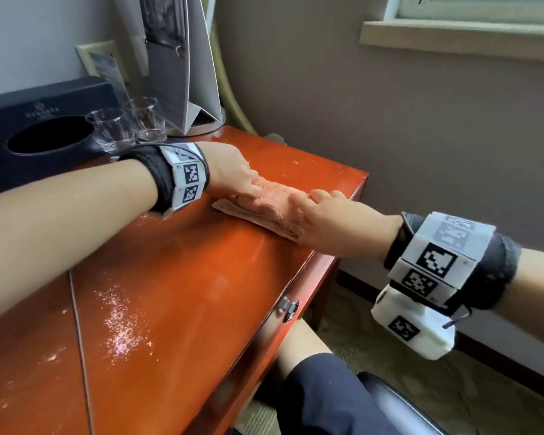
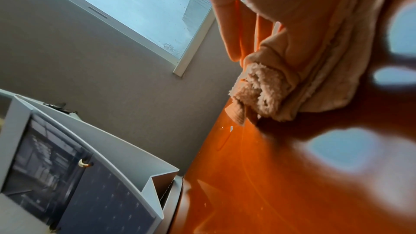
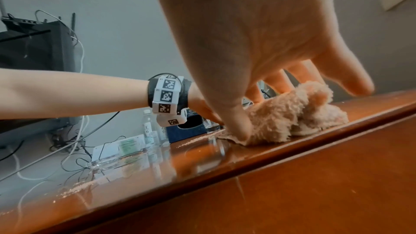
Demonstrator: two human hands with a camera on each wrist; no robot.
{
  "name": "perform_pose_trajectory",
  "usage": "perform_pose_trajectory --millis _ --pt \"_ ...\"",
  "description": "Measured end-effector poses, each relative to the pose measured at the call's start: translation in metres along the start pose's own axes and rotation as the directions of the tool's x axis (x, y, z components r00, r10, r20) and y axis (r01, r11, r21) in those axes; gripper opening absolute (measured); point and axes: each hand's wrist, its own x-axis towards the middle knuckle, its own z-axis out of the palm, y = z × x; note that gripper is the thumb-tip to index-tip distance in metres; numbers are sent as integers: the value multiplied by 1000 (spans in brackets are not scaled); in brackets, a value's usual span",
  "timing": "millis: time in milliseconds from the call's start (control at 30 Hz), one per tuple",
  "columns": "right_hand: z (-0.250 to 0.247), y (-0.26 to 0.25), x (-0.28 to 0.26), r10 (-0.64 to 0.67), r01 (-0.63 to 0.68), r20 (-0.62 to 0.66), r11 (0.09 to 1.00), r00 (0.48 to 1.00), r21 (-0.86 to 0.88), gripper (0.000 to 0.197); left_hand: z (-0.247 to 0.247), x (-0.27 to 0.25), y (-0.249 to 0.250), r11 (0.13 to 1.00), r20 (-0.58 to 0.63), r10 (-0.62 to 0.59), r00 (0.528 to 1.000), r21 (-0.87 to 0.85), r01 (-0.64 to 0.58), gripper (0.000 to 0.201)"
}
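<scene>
A folded, fluffy peach cloth (image 1: 274,205) lies near the far right corner of a glossy red-brown desk (image 1: 170,293). My left hand (image 1: 252,187) grips the cloth's left end with curled fingers. In the left wrist view that bunched end (image 2: 258,92) sits slightly off the desk, with a shadow under it. My right hand (image 1: 319,210) spans the right end of the cloth. Its thumb (image 3: 239,127) presses the near edge of the cloth (image 3: 292,113), and its fingers reach over the far side. Pale crumbs (image 1: 123,324) are scattered on the desk nearer me.
At the back left stand a black tissue box (image 1: 38,133), two clear glasses (image 1: 110,130) and a grey paper bag (image 1: 182,73). The desk's right edge (image 1: 355,196) runs just beyond the cloth. A drawer handle (image 1: 288,307) and my knee (image 1: 305,350) are below.
</scene>
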Motion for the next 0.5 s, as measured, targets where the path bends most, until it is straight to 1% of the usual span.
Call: perform_pose_trajectory --millis 67,133,200,233,267,300,333,367,400,433,467,500 --pt "7 2 -2 -7 4 -85 1000 996 -30 53 -7 3 1 999 9 3 1000 41 -3 32" --pt "14 8 -3 -52 42 -161 997 986 -64 52 -12 5 3 999 11 25 1000 26 -25 31" --pt "17 15 -5 -95 80 -186 993 978 -89 54 -16 3 3 1000 -23 6 1000 -3 -6 31" --pt "17 18 -6 -105 88 -193 992 976 -93 55 -13 4 2 999 -59 -21 998 -41 19 32" --pt "17 21 -7 -109 91 -198 991 974 -97 56 -6 7 2 998 -160 -34 987 -66 24 32" --pt "17 24 -7 -113 94 -203 990 973 -103 56 -2 8 1 996 -313 -16 950 -86 -12 37" --pt "18 26 -6 -115 93 -209 989 971 -111 56 1 9 0 995 -411 28 911 -73 -63 49" --pt "20 28 -5 -117 94 -218 989 969 -115 56 4 13 -1 994 -486 56 872 -55 -94 58" --pt "21 31 -4 -118 94 -228 989 966 -114 56 7 19 -3 994 -528 44 848 -63 -91 62" --pt "23 34 -3 -118 94 -234 989 965 -110 55 6 23 -4 993 -566 35 824 -74 -93 61" --pt "24 38 -1 -117 96 -236 990 965 -102 56 3 24 -6 992 -614 30 789 -79 -99 55" --pt "24 42 0 -119 99 -228 990 966 -99 56 -1 26 -7 989 -667 36 744 -81 -121 45"
